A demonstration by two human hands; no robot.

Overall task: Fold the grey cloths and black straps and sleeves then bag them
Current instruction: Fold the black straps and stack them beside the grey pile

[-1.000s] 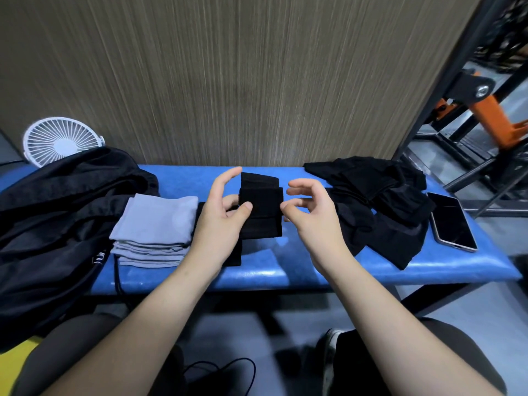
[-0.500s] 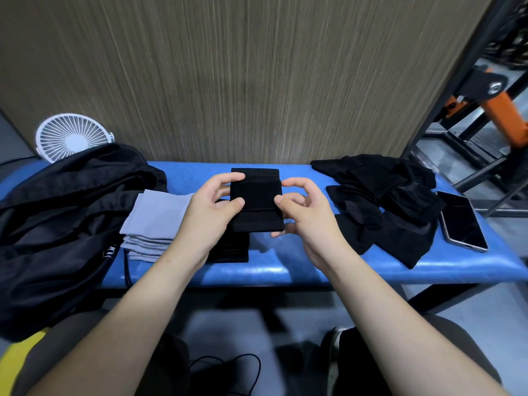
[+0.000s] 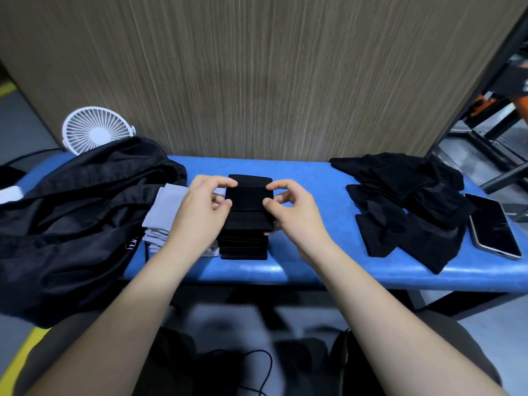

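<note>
A folded black strap [image 3: 248, 195] is held between both hands just above a stack of folded black pieces [image 3: 243, 241] on the blue bench [image 3: 308, 178]. My left hand [image 3: 201, 212] pinches the strap's left edge and my right hand [image 3: 294, 212] pinches its right edge. Folded grey cloths [image 3: 163, 212] are stacked left of the black stack, partly hidden by my left hand. A heap of unfolded black sleeves and straps [image 3: 408, 207] lies on the right of the bench. A black bag [image 3: 71, 221] slumps over the bench's left end.
A phone [image 3: 493, 227] lies face up at the bench's right end. A small white fan [image 3: 95, 132] stands behind the bag against the wood-grain wall. Metal frame legs and orange parts stand at the far right. A black cable lies on the floor below.
The folded black strap has come down and nearer, from above the bench to just over the black stack. Both hands stayed on its edges. The camera tilted slightly.
</note>
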